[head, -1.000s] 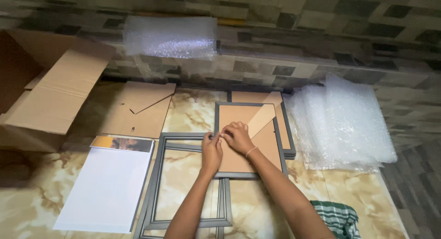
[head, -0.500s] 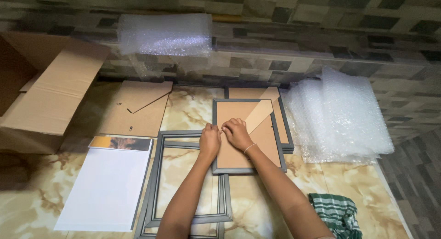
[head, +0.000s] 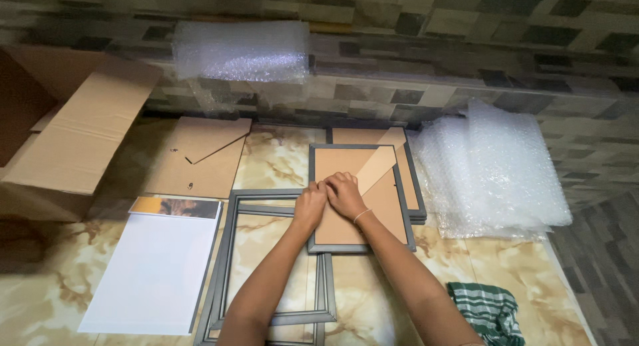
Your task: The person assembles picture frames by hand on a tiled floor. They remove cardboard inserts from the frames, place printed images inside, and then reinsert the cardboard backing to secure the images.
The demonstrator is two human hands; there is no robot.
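Observation:
A grey picture frame [head: 359, 245] lies face down on the marble floor, its brown backing board and fold-out stand [head: 375, 170] showing. My left hand [head: 310, 205] and my right hand [head: 344, 194] press side by side on the frame's left edge, fingers curled against the backing board. Under this frame lies another face-down frame [head: 414, 179]. Empty grey frames [head: 273, 316] lie stacked under my left forearm.
An open cardboard box [head: 63, 130] stands at the left. A loose backing board [head: 200, 156], a white sheet [head: 153, 269], bubble wrap sheets [head: 492, 170], a bubble wrap roll [head: 241, 50] by the tiled wall and a green striped cloth [head: 489, 309] surround the frames.
Both hands stay on the frame's left edge with only slight finger shifts. The view has moved a little.

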